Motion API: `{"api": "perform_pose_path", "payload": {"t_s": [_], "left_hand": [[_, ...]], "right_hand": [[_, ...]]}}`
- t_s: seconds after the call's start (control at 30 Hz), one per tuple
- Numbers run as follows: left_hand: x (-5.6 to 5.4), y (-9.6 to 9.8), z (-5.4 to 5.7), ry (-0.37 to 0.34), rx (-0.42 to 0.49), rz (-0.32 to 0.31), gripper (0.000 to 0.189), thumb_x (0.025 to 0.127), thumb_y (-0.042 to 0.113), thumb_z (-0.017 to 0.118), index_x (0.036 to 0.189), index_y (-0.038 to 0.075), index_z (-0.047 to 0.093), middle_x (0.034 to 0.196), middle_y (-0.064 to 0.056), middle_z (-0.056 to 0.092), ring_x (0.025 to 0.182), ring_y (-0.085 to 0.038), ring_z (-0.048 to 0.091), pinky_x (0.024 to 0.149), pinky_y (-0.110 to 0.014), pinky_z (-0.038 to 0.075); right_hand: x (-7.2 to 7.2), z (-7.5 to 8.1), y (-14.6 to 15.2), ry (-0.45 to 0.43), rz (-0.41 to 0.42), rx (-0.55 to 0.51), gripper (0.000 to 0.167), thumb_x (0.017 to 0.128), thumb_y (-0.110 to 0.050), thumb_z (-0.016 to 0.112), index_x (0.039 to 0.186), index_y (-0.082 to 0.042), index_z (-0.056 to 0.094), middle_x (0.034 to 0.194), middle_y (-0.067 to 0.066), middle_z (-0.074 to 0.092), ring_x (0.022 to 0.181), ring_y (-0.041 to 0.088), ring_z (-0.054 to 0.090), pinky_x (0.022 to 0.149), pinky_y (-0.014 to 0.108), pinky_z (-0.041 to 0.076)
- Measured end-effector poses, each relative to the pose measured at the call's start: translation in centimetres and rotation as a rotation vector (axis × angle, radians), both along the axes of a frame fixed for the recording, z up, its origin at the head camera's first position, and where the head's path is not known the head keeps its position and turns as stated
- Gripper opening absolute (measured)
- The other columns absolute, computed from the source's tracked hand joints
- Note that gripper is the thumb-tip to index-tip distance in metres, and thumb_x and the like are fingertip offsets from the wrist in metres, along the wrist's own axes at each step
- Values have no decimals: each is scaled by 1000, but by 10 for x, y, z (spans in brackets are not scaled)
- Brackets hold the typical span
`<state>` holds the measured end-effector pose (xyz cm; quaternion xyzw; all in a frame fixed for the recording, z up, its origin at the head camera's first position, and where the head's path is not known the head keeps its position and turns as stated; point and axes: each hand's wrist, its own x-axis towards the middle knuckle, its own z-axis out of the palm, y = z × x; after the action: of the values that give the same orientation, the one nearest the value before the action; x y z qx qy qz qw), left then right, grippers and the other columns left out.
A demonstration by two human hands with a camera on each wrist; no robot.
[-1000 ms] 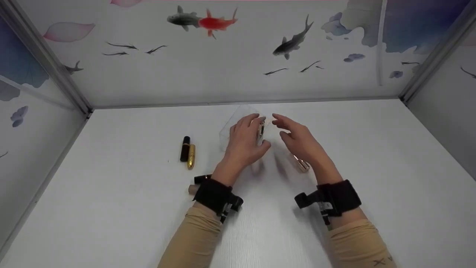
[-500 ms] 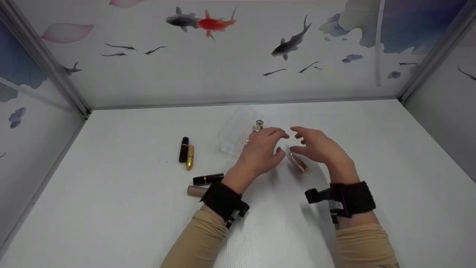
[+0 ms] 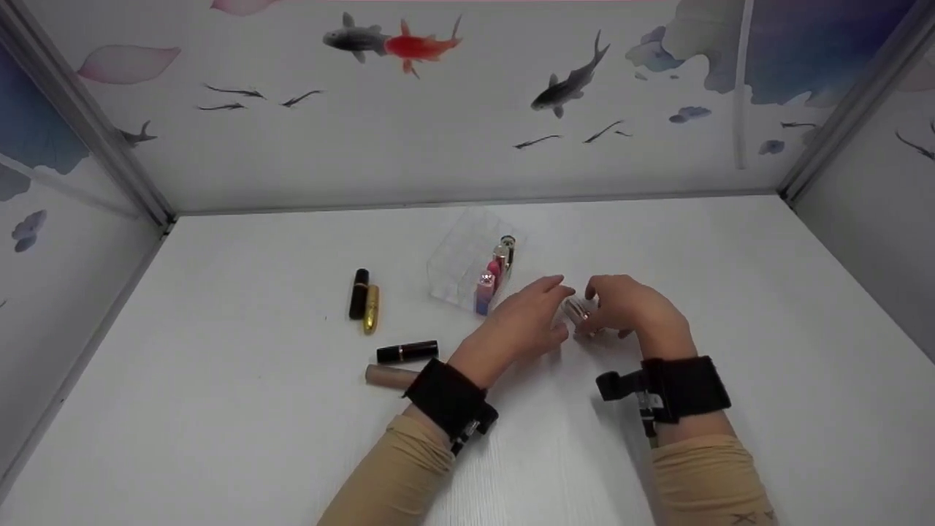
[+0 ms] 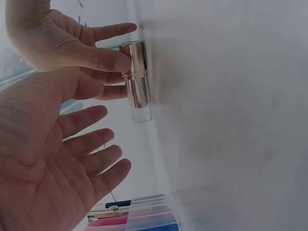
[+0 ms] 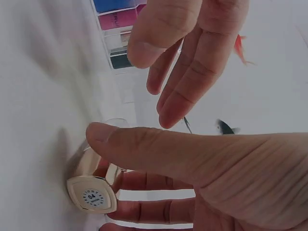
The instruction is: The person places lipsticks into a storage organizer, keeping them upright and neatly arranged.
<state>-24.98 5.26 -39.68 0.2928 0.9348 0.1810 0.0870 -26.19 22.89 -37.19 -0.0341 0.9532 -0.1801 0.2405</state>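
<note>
A: What are we seeing in the right hand [image 3: 621,303]?

B: We are watching it pinching a shiny gold, square-sided lipstick tube with a clear cap [image 4: 138,94], fingers curling behind. The tube is lying sideways at the white surface [image 3: 241,438]; we are not managing to tell whether they are touching.

A: And the left hand [image 3: 515,325]?

B: It is hovering wide just beside the tube, fingers spreading loosely.

A: What are we finding farther out?

B: A clear, angular plastic holder [image 3: 453,252] is carrying a row of lipsticks, a pink-and-blue lipstick [image 3: 485,294] sitting nearest us. To its left, a slim black tube [image 3: 359,294] and a bright gold tube [image 3: 371,310] are lying side by side. Nearer us, a glossy black cylinder [image 3: 407,351] and a taupe cylinder [image 3: 391,377] are lying close together.
</note>
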Motion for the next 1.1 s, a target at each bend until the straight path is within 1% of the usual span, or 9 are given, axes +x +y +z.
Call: {"api": "perform_pose_path", "payload": {"t_s": [0.17, 0.3, 0.37, 0.53, 0.63, 0.73, 0.9, 1.0, 1.1], "left_hand": [[1, -1, -5, -41, -35, -56, 64, 97, 22, 62, 154, 8, 36, 164, -12, 30, 153, -24, 29, 124, -32, 27], [1, -3, -6, -77, -37, -68, 62, 97, 18, 62, 152, 8, 37, 163, -12, 31, 153, -22, 29, 125, -31, 27], [2, -4, -6, -70, -34, -67, 56, 96, 15, 63, 148, 7, 42, 159, -11, 37, 149, -20, 36, 123, -29, 30], [2, -8, -5, 12, -21, -42, 30, 97, 9, 61, 126, 2, 59, 129, -12, 61, 119, -18, 59, 104, -27, 49], [1, -10, -4, 53, -15, -4, 19, 98, 7, 58, 115, 2, 64, 111, -11, 66, 100, -18, 62, 89, -28, 53], [-1, -10, -1, 82, -20, 31, 16, 98, 7, 57, 110, 3, 66, 102, -11, 68, 92, -18, 61, 82, -30, 53], [-5, -12, 8, 82, 2, 85, 16, 98, 11, 60, 111, 6, 67, 104, -9, 70, 98, -19, 64, 84, -31, 54], [-6, -16, 15, 74, 59, 121, 19, 98, 17, 63, 114, 8, 66, 106, -7, 70, 102, -19, 65, 85, -31, 54], [-6, -20, 20, 75, 138, 146, 23, 98, 22, 65, 116, 8, 65, 105, -6, 70, 98, -17, 65, 82, -31, 54]], "right_hand": [[-2, -5, -8, -13, 10, -6, 46, 84, -16, 78, 120, 4, 57, 98, 13, 62, 80, 22, 64, 65, 30, 56], [-4, -7, -15, 0, 56, 23, 22, 89, -10, 68, 106, 0, 58, 91, 10, 61, 73, 19, 61, 64, 28, 49], [-4, -7, -19, 11, 92, 42, 14, 89, -8, 64, 100, -1, 59, 89, 10, 61, 71, 18, 59, 64, 28, 46], [-7, -8, -26, 18, 168, 41, 10, 86, -6, 67, 95, -3, 65, 82, 7, 64, 70, 17, 58, 65, 28, 45], [-8, -8, -28, 30, 203, 21, 10, 86, -7, 69, 96, -7, 70, 81, 4, 66, 71, 16, 59, 67, 27, 46], [-8, -5, -27, 55, 223, -19, 11, 88, -8, 69, 99, -7, 72, 84, 4, 68, 73, 15, 60, 68, 27, 49], [-5, 4, -22, 207, 263, -103, 15, 90, -7, 70, 104, -3, 73, 91, 8, 71, 80, 18, 62, 74, 33, 53], [-3, 11, -20, 323, 267, -168, 17, 90, -4, 70, 106, -1, 72, 96, 12, 72, 87, 22, 63, 80, 40, 54], [-1, 16, -20, 395, 233, -263, 21, 91, -3, 68, 111, 0, 71, 105, 15, 72, 96, 27, 68, 87, 45, 56]]}}
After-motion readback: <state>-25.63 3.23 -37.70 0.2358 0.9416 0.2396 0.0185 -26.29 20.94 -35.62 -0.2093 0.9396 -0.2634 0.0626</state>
